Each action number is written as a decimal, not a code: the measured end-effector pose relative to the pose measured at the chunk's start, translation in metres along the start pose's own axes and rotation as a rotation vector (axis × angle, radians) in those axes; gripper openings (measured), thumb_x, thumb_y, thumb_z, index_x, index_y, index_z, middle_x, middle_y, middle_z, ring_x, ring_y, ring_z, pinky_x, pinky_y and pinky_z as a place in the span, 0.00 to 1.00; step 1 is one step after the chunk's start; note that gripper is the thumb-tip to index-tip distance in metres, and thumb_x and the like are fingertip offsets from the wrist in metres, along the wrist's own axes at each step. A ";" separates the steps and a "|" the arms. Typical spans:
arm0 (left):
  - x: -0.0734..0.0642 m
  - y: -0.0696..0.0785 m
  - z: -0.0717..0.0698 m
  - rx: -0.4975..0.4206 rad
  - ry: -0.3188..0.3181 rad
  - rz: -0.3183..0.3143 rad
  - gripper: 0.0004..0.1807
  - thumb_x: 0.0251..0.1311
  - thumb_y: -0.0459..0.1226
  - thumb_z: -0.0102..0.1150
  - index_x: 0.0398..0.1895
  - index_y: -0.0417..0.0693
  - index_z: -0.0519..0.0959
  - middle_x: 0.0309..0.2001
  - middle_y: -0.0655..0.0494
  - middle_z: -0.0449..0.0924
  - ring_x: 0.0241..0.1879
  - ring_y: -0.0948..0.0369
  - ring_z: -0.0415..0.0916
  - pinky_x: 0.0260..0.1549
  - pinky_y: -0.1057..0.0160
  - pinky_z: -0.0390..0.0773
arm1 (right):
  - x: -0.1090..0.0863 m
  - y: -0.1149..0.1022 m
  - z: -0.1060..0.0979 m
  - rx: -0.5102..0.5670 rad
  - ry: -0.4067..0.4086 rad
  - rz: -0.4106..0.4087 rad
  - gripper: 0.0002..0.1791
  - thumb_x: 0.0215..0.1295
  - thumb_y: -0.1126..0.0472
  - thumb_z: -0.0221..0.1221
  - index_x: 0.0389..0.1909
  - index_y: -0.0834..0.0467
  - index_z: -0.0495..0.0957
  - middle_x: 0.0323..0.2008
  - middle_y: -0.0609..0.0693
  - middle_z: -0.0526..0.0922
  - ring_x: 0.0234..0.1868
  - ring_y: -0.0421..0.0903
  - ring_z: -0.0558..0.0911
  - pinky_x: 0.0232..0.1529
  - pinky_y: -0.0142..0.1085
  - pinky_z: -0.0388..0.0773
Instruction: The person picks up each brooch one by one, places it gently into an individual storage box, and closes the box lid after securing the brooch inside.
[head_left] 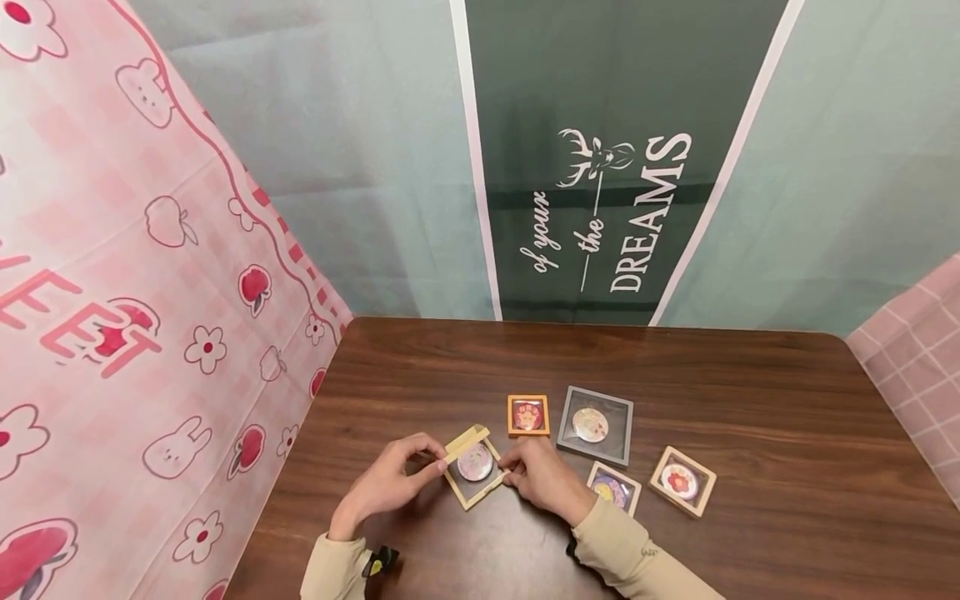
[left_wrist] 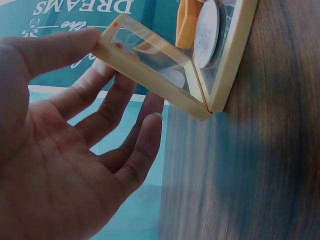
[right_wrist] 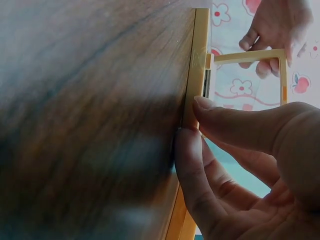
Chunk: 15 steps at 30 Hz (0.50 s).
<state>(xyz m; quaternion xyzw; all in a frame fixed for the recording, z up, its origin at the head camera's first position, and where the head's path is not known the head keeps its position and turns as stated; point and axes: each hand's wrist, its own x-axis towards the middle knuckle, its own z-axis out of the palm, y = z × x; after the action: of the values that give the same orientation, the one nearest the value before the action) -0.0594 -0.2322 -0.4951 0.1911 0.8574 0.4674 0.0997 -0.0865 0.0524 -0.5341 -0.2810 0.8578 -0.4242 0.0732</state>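
A pale yellow hinged display frame (head_left: 468, 502) lies on the table with its lid raised at an angle. Inside its base sits a round pinkish badge (head_left: 475, 462) under clear film. My left hand (head_left: 393, 475) pinches the free edge of the lid (left_wrist: 150, 82) between thumb and fingertips, the other fingers spread behind it. With thumb and forefinger, my right hand (head_left: 547, 479) grips the right edge of the base (right_wrist: 200, 60) against the tabletop. In the right wrist view the left hand (right_wrist: 277, 35) shows behind the lid.
Beyond the right hand lie a small orange frame (head_left: 528, 433) and a larger grey frame (head_left: 564, 421). A light wooden frame (head_left: 636, 492) is partly covered by the right forearm, with another wooden frame (head_left: 703, 500) farther right. Printed curtains (head_left: 390, 167) hang behind the brown table (head_left: 787, 417).
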 end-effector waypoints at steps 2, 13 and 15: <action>0.000 0.000 0.002 0.010 -0.001 0.017 0.02 0.74 0.38 0.66 0.44 0.51 0.85 0.44 0.60 0.86 0.48 0.61 0.84 0.54 0.49 0.84 | 0.001 0.000 -0.001 -0.006 0.007 -0.001 0.08 0.55 0.76 0.73 0.37 0.67 0.90 0.30 0.54 0.87 0.27 0.32 0.81 0.29 0.27 0.79; -0.007 0.005 0.018 0.138 0.058 0.051 0.05 0.68 0.35 0.71 0.39 0.57 0.86 0.43 0.65 0.85 0.46 0.63 0.82 0.51 0.53 0.83 | 0.002 0.001 -0.001 -0.006 -0.003 0.007 0.09 0.55 0.76 0.73 0.38 0.67 0.91 0.30 0.54 0.89 0.27 0.32 0.81 0.30 0.28 0.80; -0.008 0.006 0.022 0.148 0.057 0.062 0.04 0.67 0.34 0.72 0.38 0.54 0.87 0.42 0.64 0.85 0.44 0.62 0.82 0.48 0.56 0.83 | 0.002 0.001 -0.001 -0.008 0.001 0.006 0.08 0.55 0.76 0.73 0.36 0.66 0.91 0.29 0.53 0.88 0.27 0.32 0.81 0.30 0.27 0.79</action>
<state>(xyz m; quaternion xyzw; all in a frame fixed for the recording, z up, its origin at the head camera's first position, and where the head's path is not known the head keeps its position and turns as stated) -0.0429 -0.2157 -0.5022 0.2112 0.8856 0.4110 0.0464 -0.0888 0.0530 -0.5344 -0.2784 0.8603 -0.4208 0.0730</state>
